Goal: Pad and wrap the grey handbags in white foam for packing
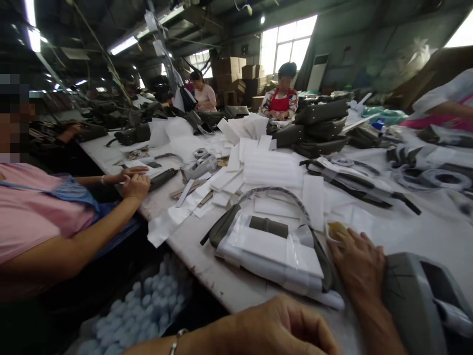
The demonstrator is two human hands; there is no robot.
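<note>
In front of me on the table lies a dark olive handbag (269,226), its curved handle wrapped. White foam sheet (275,251) and clear tape cover the bag's body. My left hand (279,325) is low in the foreground, just in front of the bag, with its fingers curled in; whatever they may hold is hidden. On the bag's right, my right hand (356,264) reaches forward with its fingers stretched out. Its fingertips touch or lie over a yellow-brown pad (337,230) in a small pale dish. A grey tape dispenser (414,296) stands by the right wrist.
White foam sheets (271,167) pile up behind the bag. Another tape dispenser (201,166) stands farther off. Dark bags (321,128) are stacked at the back. At left, a co-worker's hands (136,182) rest at the table edge. Below are pale rolls (144,305).
</note>
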